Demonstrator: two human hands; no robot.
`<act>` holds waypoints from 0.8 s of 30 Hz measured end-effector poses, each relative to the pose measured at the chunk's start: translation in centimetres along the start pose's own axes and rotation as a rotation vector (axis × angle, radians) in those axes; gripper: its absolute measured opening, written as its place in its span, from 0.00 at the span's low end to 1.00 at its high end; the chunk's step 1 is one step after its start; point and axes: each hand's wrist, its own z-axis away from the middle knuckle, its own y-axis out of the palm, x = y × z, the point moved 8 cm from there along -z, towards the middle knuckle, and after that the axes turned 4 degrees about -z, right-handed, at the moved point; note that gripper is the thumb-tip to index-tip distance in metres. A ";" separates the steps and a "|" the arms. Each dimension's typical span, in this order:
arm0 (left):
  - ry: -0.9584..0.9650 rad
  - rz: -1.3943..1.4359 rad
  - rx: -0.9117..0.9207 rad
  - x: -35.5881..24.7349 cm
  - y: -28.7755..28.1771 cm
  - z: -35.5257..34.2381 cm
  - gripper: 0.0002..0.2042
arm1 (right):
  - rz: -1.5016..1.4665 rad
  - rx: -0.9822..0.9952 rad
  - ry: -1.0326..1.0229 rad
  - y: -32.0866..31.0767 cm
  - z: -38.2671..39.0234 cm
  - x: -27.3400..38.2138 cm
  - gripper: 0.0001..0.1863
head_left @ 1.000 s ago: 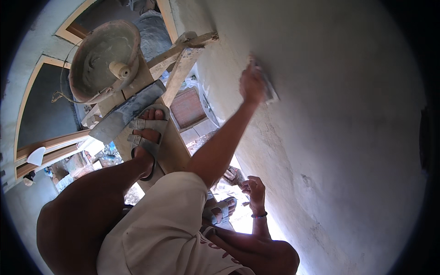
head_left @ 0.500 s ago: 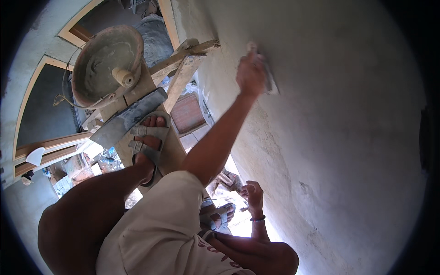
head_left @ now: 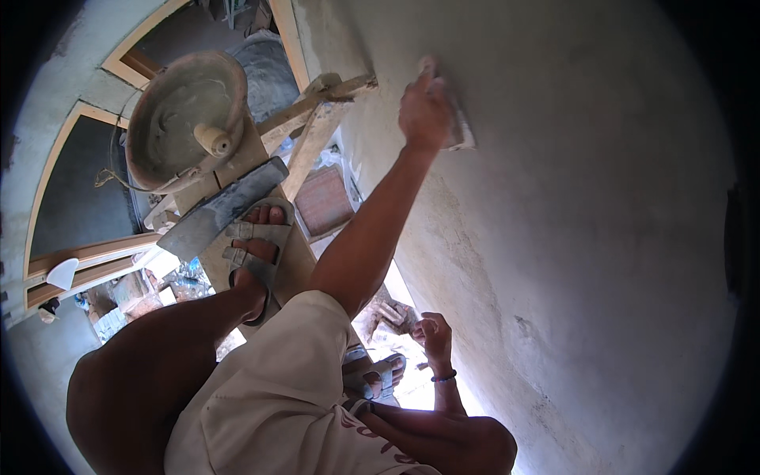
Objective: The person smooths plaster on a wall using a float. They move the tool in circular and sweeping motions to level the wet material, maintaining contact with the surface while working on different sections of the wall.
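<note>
My left hand (head_left: 424, 115), stretched up to the plastered wall (head_left: 570, 198), is closed on a plastering trowel (head_left: 461, 139). The trowel lies close against the grey wall, its blade partly hidden by my fingers and slightly blurred. Lower down, beside the wall and near my right knee, my right hand (head_left: 435, 336) hangs in the air with loosely bent fingers. Nothing shows in it, and a dark bracelet circles its wrist. A long grey flat blade (head_left: 226, 207) rests across the wooden plank (head_left: 297, 265), just past my left sandal.
At the plank's far end stands a round basin (head_left: 178, 127) of wet grey mix, a pale cylindrical handle (head_left: 212, 140) at its rim. Wooden braces (head_left: 313, 142) meet the wall. Below lie a reddish square panel (head_left: 323, 202) and rubble (head_left: 388, 313). Wooden frames (head_left: 49, 182) border openings on the left.
My left hand and the trowel have shifted slightly up and left along the wall. My right hand has barely moved. The basin and the flat blade stay in place.
</note>
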 end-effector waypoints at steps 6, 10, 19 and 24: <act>-0.259 0.053 0.115 9.7 5.2 9.6 0.23 | -0.011 0.072 0.016 2.7 -0.5 0.4 0.13; 0.113 0.155 0.185 -5.5 3.4 14.1 0.27 | 0.037 0.059 0.003 1.9 -0.5 -0.5 0.13; -0.124 0.037 0.071 4.2 0.3 0.1 0.23 | 0.049 0.012 0.014 1.3 -0.8 0.1 0.10; 0.213 0.065 0.059 -5.0 1.6 8.3 0.23 | 0.064 0.018 -0.021 1.0 -1.0 -0.6 0.12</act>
